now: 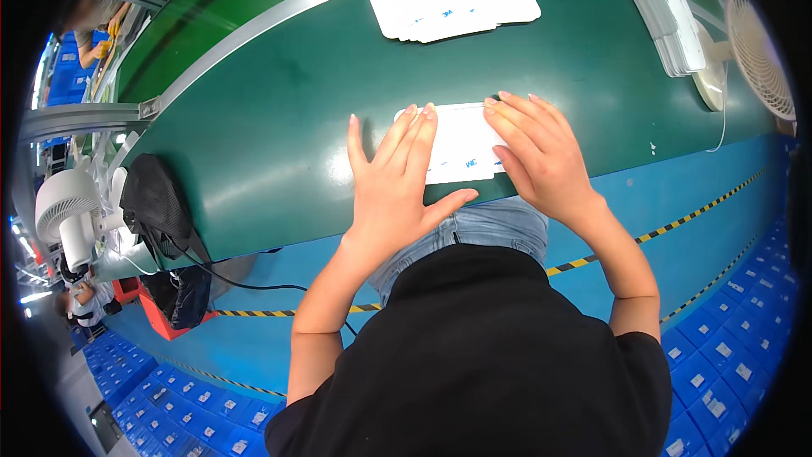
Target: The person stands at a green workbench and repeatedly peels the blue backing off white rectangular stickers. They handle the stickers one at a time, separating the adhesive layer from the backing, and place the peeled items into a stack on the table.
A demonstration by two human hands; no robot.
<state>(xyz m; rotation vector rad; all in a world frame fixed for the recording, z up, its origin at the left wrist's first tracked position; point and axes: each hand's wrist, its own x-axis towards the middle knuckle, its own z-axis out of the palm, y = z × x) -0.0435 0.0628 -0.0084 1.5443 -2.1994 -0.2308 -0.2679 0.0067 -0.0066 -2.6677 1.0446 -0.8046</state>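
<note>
A flat white sheet [461, 140] with small blue print lies on the green table in front of me, close to its near edge. My left hand [396, 173] rests on the sheet's left part, fingers stretched out and the thumb spread toward the near edge. Over the right part lies my right hand [541, 148], its fingers extended across the sheet and its thumb apart. Both palms face down and hide the sheet's two ends. Farther off, a fanned stack of similar white sheets [457, 2] lies by the table's far rail.
Another white stack [668, 25] stands at the far right beside a white fan [757, 42]. At the left are a second fan [68, 203] and a black mesh bag [156, 203] with a black cable. Blue bins [186, 398] line the floor. Other people work at far left.
</note>
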